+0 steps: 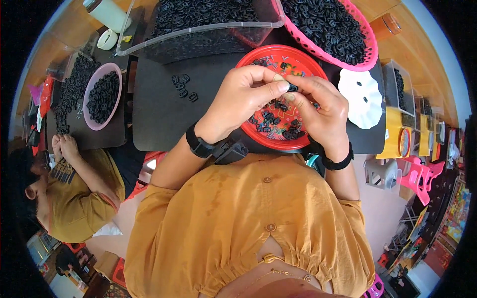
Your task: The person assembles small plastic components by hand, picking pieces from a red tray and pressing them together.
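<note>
My left hand and my right hand meet over a round red tray. Between their fingertips they pinch a small black plastic buckle-like piece, partly hidden by the fingers. Thumb and forefinger of each hand are closed on it. Several similar black pieces lie loose on the tray's patterned bottom below my hands. Left of the tray, a small group of black pieces with holes rests on the dark table.
Beyond the tray stand a clear bin and a pink basket, both heaped with black pieces. A white scalloped dish lies at right. On the left, another person works beside a pink bowl. Stools stand right.
</note>
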Demonstrator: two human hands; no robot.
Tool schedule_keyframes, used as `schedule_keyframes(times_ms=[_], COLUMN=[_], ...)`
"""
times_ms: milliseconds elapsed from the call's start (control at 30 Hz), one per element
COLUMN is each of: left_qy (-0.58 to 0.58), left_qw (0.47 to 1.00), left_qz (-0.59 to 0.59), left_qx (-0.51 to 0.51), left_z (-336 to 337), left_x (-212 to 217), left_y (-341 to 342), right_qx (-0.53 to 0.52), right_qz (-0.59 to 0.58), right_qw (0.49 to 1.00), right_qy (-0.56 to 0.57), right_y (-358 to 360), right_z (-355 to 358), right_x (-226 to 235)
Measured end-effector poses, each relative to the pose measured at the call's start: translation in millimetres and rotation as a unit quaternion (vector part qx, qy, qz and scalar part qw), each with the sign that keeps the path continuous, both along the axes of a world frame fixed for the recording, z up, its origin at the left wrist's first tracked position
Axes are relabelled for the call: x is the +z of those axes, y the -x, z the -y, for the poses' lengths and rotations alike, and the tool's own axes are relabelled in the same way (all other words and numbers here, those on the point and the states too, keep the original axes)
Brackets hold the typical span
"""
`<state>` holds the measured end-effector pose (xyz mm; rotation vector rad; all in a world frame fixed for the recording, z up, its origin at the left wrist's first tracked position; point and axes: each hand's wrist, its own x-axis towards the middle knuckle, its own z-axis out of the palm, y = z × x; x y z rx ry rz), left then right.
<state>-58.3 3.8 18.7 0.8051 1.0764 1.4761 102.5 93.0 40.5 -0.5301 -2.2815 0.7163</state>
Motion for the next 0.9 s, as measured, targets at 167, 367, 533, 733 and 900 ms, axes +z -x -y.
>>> schedule_keyframes(times_ms=[167,367,533,733,900], left_qy=[0.004,-0.070,-0.077,-0.171,-0.068], left_qw=[1.000,0.979,0.977,0.859,0.974], left_qz=[0.006,-0.178,-0.182,-0.458,-0.204], left_qx=[0.000,0.067,0.077,0.153,0.068], left_z=[2.4,2.6,1.7,0.8,6.7], left_x=[0.4,-14.9,-10.9,-12.4,-7.4], left_y=[2.5,-3.2,-11.6,-10.3,-10.5], right_qx=[0.020,0.016,-0.004,-0.061,-0.019], right_qz=[-0.012,-0.041,-0.102,-0.103,-0.111], right_qw=[0.997,0.953,0.912,0.930,0.907], right_qy=[0.079,0.301,0.398,0.347,0.406], right_y=[3.5,1.4,7.9,8.7,4.9], right_z=[-0.4,-1.6,6.8,9.5,11.5], right_x=[1.9,-8.6,-14.0,-20.9,-14.3])
